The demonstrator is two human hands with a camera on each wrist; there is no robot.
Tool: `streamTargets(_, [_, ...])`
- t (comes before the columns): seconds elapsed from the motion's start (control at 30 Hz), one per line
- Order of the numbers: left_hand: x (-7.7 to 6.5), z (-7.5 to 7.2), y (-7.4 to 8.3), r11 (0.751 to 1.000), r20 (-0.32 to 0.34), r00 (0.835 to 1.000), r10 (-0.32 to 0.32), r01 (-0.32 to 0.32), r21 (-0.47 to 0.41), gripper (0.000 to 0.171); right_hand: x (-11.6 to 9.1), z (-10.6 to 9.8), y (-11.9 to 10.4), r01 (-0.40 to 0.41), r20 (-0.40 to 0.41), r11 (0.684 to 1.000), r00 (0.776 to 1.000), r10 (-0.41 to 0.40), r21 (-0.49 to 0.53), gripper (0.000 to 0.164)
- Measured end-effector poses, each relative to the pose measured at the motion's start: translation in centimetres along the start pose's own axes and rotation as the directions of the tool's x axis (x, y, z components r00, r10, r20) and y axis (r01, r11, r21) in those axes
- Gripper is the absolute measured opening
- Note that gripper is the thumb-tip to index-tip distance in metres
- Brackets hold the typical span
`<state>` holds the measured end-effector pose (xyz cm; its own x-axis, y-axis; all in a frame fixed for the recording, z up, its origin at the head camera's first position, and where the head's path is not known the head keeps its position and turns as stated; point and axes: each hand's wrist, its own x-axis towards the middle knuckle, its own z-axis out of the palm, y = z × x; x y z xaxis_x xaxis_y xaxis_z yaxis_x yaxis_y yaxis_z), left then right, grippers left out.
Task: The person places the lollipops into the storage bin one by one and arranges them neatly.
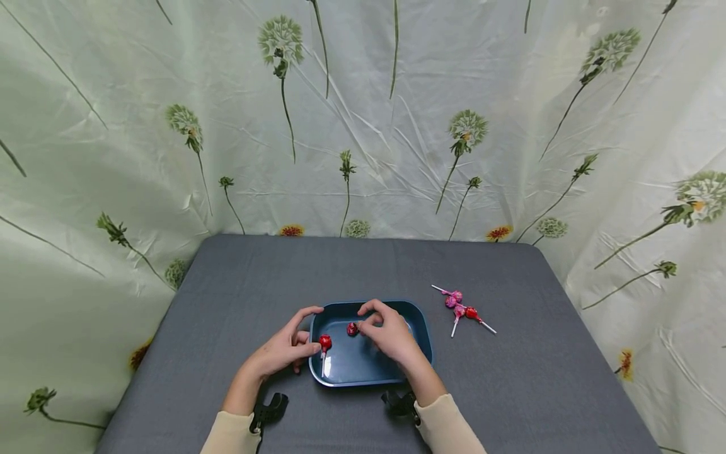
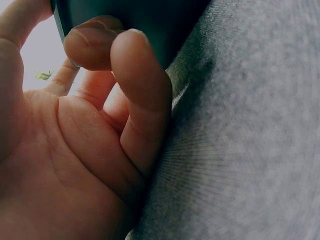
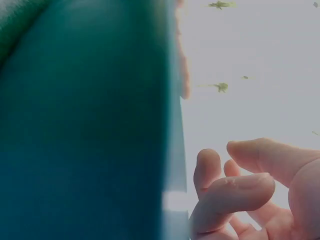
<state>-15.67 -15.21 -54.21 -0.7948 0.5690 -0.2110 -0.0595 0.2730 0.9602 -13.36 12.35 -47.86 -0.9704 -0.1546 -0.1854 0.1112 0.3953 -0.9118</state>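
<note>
A blue tray (image 1: 377, 377) lies on the grey cloth. My left hand (image 1: 286, 347) grips its left end, thumb at the rim and the other fingers outside. In the left wrist view, curled fingers (image 2: 142, 80) touch the tray wall (image 2: 150, 17). Inside the tray, a red lollipop (image 1: 325, 342) stands out near my left thumb, its white stick toward me. A darker red lollipop (image 1: 352, 328) is beside the fingertips of my right hand (image 1: 388, 331); its stick is hidden. The right wrist view shows loosely bent fingers (image 3: 235, 197) above the rim, with no lollipop visible between them.
Several pink and red lollipops (image 1: 459, 311) lie in a loose cluster on the table (image 1: 510, 378), right of the tray. A white curtain (image 1: 408, 189) with dandelion prints hangs behind the table and along both sides.
</note>
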Motion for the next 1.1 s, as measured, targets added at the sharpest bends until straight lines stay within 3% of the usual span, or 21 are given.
streamTargets(0.2, [0.0,0.0,-0.2,1.0,-0.006,1.0,0.001,-0.001,0.019,0.073,-0.3,-1.9,0.0,0.024,-0.063,0.998,0.998,-0.02,0.055,0.024])
streamTargets(0.53, [0.1,0.0,-0.1,1.0,-0.002,1.0,-0.023,0.023,-0.004,0.077,-0.9,-5.0,0.3,-0.01,-0.162,0.994,0.986,0.028,0.11,0.024])
streamTargets(1.1, [0.2,0.0,-0.2,1.0,0.006,1.0,-0.018,0.018,-0.005,0.076,-1.8,-10.2,2.5,-0.043,-0.237,0.995,0.969,0.062,0.085,0.029])
